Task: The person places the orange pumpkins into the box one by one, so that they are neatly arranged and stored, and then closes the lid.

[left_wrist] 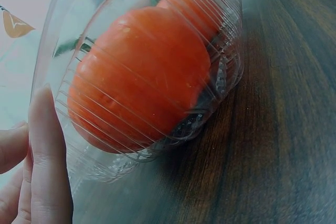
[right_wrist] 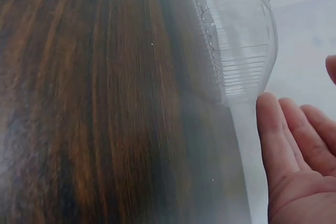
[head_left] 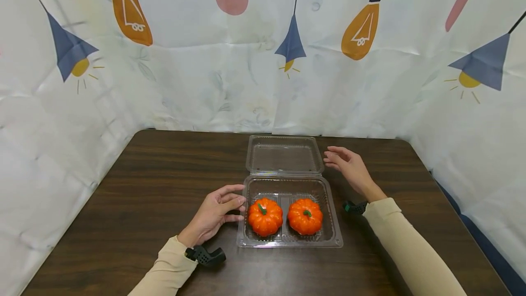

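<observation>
A clear plastic clamshell container lies on the table with its lid folded back flat on the far side. Inside the base sit two small orange pumpkins with green stems, a left pumpkin and a right pumpkin. My left hand is at the base's left side, fingertips at the rim. Through the ribbed wall, the left wrist view shows the nearer pumpkin up close. Beside the lid's right edge is my right hand, its fingers extended; in the right wrist view its fingertips are close to the lid.
The dark wood-grain table extends around the container on all sides. A white cloth curtain printed with lamps and bulbs hangs behind the table and along both sides. Each wrist wears a black camera mount, such as the left mount.
</observation>
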